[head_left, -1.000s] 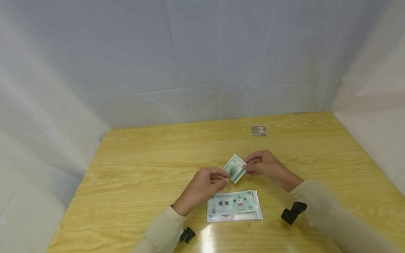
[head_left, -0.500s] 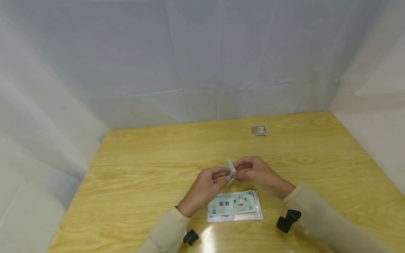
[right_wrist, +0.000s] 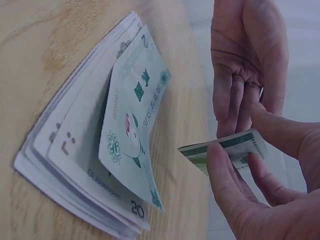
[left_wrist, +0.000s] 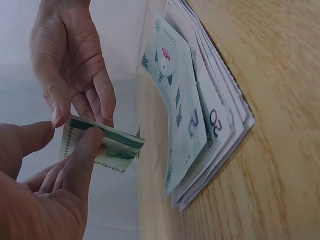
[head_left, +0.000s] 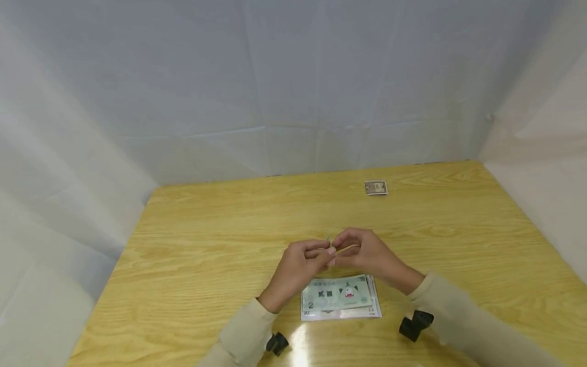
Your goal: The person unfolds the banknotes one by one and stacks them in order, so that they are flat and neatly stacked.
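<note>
Between both hands, raised above the table, is a small folded green banknote (left_wrist: 107, 145), seen almost edge-on in the head view. My left hand (head_left: 298, 265) pinches it from the left, with fingertips against its face in the left wrist view. From the other side my right hand (head_left: 369, 257) pinches the same folded banknote (right_wrist: 225, 150) between thumb and fingers. Just below the hands lies a stack of flat paper notes (head_left: 376, 311). On its top is a green 2 note (head_left: 337, 294) with a cartoon creature, its edges lifting off the notes beneath, one marked 20.
A small folded brown note (head_left: 376, 187) lies near the far edge of the wooden table (head_left: 206, 265). Pale sheeting (head_left: 293, 92) hangs behind the table and along both sides. Black wrist cameras (head_left: 277, 344) sit below the cuffs.
The right hand has moved left toward the left hand. The folded banknote has turned from showing its face to nearly edge-on in the head view. The stack has not moved.
</note>
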Tool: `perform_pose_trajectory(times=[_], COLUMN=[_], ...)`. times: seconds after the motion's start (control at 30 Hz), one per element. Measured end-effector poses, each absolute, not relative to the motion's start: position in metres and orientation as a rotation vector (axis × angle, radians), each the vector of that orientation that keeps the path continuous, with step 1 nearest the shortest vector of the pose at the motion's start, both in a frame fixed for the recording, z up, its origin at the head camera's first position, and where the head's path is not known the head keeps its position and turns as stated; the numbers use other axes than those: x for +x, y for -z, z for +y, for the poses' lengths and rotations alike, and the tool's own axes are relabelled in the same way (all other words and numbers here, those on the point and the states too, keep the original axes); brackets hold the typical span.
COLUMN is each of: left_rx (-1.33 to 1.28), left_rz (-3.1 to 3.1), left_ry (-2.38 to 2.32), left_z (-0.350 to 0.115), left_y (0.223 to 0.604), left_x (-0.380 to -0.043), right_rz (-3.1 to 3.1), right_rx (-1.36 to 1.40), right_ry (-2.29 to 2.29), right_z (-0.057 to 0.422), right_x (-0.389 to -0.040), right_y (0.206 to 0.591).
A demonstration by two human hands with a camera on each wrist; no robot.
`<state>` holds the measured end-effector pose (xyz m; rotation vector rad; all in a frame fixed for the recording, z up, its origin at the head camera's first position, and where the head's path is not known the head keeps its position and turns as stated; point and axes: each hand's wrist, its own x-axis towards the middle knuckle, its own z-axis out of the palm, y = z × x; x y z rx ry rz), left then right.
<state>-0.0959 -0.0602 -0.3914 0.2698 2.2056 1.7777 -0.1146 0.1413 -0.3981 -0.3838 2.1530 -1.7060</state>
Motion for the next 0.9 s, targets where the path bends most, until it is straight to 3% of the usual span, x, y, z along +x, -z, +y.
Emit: perform_pose_trajectory(times=[0.9], left_rx=[0.208], left_rz=[2.125], left_ry=[-1.841], left_z=[-0.069], left_y=[0.397], left_x=[-0.097], right_rz=[2.091], right_rx=[-0.329], right_ry=[1.683], right_z=[0.152], right_x=[-0.110], right_y=[0.391])
